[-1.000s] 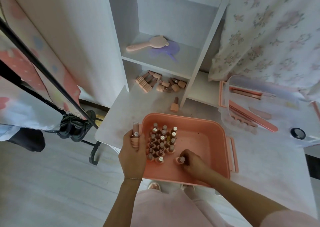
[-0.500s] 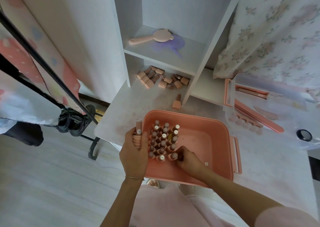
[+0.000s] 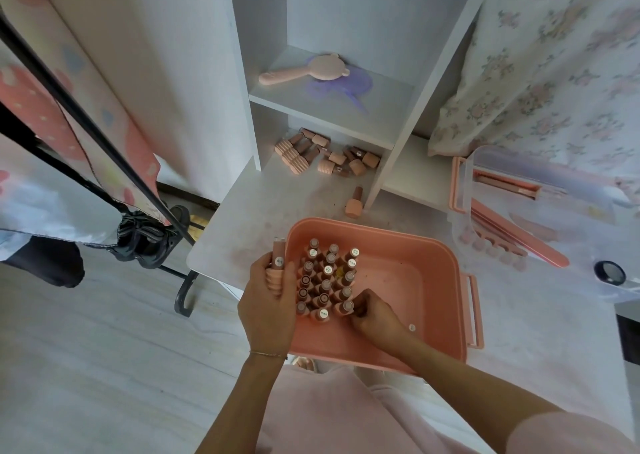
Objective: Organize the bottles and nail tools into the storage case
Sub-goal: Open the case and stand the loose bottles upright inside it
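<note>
A pink storage case (image 3: 415, 280) stands open on the white table. Several nail polish bottles (image 3: 327, 280) stand upright in rows in its left part. My left hand (image 3: 268, 306) grips one pink-capped bottle (image 3: 277, 263) at the case's left rim, held outside the case. Inside the case, my right hand (image 3: 375, 313) has its fingers curled at a bottle (image 3: 345, 307) in the front row's right end. More bottles (image 3: 325, 154) lie in a heap on the lower shelf, and one bottle (image 3: 354, 202) lies alone on the table behind the case.
A clear lid tray (image 3: 519, 211) with nail files and pink tools lies to the right. A small black round object (image 3: 609, 272) sits near it. A pink hand mirror (image 3: 308, 69) rests on the upper shelf. A black rack leg (image 3: 183, 294) stands left of the table.
My right hand carried a bottle leftward inside the case and set it against the rows. The left hand kept its bottle at the rim. The camera view shifted slightly.
</note>
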Motion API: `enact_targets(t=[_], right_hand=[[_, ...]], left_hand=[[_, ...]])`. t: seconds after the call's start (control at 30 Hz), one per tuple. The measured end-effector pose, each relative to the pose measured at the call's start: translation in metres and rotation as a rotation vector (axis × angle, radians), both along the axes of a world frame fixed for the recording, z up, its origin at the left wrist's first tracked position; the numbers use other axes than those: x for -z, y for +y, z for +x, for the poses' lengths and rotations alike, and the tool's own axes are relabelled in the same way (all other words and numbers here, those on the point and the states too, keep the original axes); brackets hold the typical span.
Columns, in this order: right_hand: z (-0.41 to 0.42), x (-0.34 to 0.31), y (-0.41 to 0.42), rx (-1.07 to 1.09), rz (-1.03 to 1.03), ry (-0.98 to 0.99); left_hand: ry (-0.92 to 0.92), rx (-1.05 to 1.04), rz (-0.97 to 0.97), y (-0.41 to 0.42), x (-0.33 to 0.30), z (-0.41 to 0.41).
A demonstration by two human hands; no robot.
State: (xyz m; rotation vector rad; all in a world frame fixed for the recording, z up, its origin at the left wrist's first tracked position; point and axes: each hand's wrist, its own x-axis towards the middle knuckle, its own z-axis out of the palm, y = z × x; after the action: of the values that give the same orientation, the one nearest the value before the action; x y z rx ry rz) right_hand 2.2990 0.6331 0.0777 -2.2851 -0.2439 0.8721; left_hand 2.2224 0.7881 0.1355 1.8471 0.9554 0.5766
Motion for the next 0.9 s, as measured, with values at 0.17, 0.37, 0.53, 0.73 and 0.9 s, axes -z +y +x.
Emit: enact_targets(t=[0.17,0.37,0.53,0.73,0.9], right_hand=[[-0.0006,0.0013,0.0008,0.012,0.009,0.001],[-0.0012,0.0033,0.0005,0.013,0.003,-0.015],[0.0001,0.0037,0.0017,0.024,0.008,-0.016],[0.0003,0.0018,0.0021,0.005,-0.009,-0.01],[0.0033,-0.0011,-0.0015,-0.019,-0.034,0.002]], left_hand=[[-0.001,0.006,0.019,0.0006,0.0022,-0.0009],[-0.006,0.01,0.021,0.0005,0.0028,-0.0011],[-0.007,0.01,0.021,0.0005,0.004,-0.0016],[0.002,0.017,0.029,0.0009,0.0037,-0.0022],[-0.007,0.054,0.037,0.0019,0.0028,-0.0036]])
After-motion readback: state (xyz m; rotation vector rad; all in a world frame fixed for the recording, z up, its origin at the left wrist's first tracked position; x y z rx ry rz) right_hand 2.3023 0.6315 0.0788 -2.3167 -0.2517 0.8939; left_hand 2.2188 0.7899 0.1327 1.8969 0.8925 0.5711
